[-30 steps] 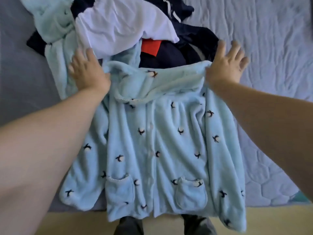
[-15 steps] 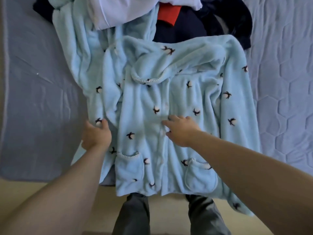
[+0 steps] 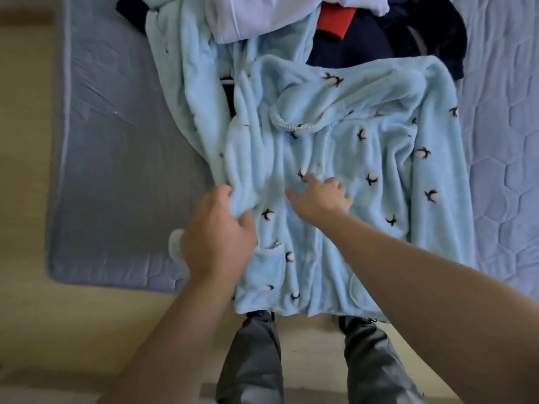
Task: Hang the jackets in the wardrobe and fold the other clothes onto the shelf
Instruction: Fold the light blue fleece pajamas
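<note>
Quilted grey-blue bed (image 3: pixel 116 170) carries everything. Pale blue fleece top (image 3: pixel 379 158), bird print, lies front up, collar far, hem hanging off the bed's near edge. Heap of other clothes (image 3: pixel 262 16) sits just beyond the top's collar. Left hand (image 3: pixel 218 231) bunches the top's side edge, fingers curled into the fleece. Right hand (image 3: pixel 320 196) lies flat on the top's button line, fingers spread, holding nothing. Step, as judged: first side fold. Next move calls for drawing the gripped edge across to the button line while the middle is pinned.
</note>
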{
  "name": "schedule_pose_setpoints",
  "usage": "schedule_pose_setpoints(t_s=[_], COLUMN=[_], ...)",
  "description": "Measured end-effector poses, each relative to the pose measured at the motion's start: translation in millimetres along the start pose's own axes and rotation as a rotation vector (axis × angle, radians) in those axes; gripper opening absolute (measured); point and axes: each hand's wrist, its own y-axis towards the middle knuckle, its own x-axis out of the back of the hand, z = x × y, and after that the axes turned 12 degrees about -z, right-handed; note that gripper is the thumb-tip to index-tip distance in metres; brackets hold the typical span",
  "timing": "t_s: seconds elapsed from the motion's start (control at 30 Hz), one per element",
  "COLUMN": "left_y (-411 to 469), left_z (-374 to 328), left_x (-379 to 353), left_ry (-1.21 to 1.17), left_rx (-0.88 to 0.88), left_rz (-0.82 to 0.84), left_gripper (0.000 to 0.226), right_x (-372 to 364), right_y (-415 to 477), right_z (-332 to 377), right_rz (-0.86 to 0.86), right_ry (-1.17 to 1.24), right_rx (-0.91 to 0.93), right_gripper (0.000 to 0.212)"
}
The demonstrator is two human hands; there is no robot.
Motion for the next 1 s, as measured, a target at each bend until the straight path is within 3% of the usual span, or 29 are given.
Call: schedule_pose_setpoints(t_s=[0.07, 0.13, 0.2, 0.27, 0.33, 0.4, 0.53, 0.63, 0.7, 0.77, 0.87, 1.0], left_y=[-14, -18, -18, -19, -20, -17, 2, 24, 40, 53, 59, 65], left_z=[-16, -26, -35, -40, -39, -30, -7, -8, -14, -22, -35, -49], left_x=[3, -3, -14, -29, -47, -67, -93, -106, -117, -127, -131, -137], left_ry=[-0.008, -0.181, -0.386, -0.593, -0.685, -0.665, -0.317, -0.231, -0.22, -0.334, -0.577, -0.878], left_rx=[-0.028, 0.074, 0.187, 0.395, 0.618, 0.719, 0.544, 0.494, 0.506, 0.627, 0.917, 1.054], left_rz=[0.154, 0.364, 0.59, 0.737, 0.725, 0.61, 0.377, 0.333, 0.356, 0.419, 0.567, 0.721], left_gripper=[0.03, 0.023, 0.023, 0.026, 0.027, 0.028, 0.026, 0.04, 0.044, 0.042, 0.041, 0.054], right_x=[8, 19, 26, 25, 16, 2, -9, -7, -1, 5, 18, 36], right_y=[-6, -10, -18, -26, -34, -38, -39, -39, -41, -41, -32, -25], right_z=[-6, -13, -18, -24, -28, -29, -40, -63, -77, -89, -112, -138], right_rz=[-0.029, 0.054, 0.329, 0.586, 0.656, 0.565, 0.34, 0.425, 0.557, 0.627, 0.753, 0.858], right_ry=[-0.056, 0.184, 0.678, 0.934, 0.996, 0.968, 0.931, 1.114, 1.131, 1.053, 1.179, 1.404], right_rx=[-0.006, -0.044, -0.198, -0.321, -0.318, -0.267, -0.318, -0.354, -0.263, -0.196, -0.323, -0.424], right_gripper=[0.068, 0.064, 0.06, 0.061, 0.057, 0.036, 0.022, 0.028, 0.048, 0.061, 0.06, 0.057])
